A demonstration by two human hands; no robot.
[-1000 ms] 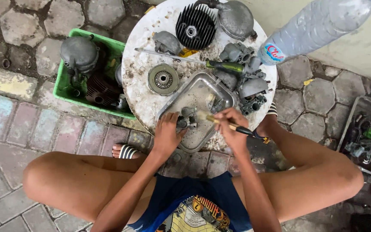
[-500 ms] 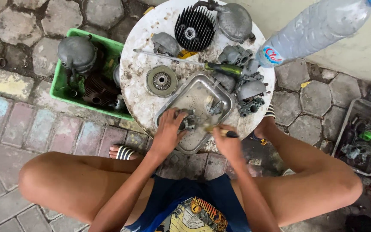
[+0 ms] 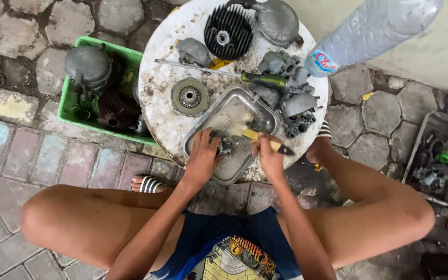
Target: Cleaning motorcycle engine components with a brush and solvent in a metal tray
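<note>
A dented metal tray lies on a round white table in front of me. Inside the tray my left hand grips a small grey engine part. Close to the right of it, my right hand holds a paintbrush with a yellow and black handle, its bristle end pointing left toward the part. The two hands sit a short gap apart over the tray's near end.
The table also carries a finned black cylinder head, a round clutch disc, a screwdriver and grey carburettor parts. A clear plastic bottle juts in at top right. A green crate of engine parts stands at the left, a grey tray at the right.
My right hand has shifted the brush: its handle pointed down-right over the tray's edge, and now the bristles lie nearer the grey part. My left hand stays on the part.
</note>
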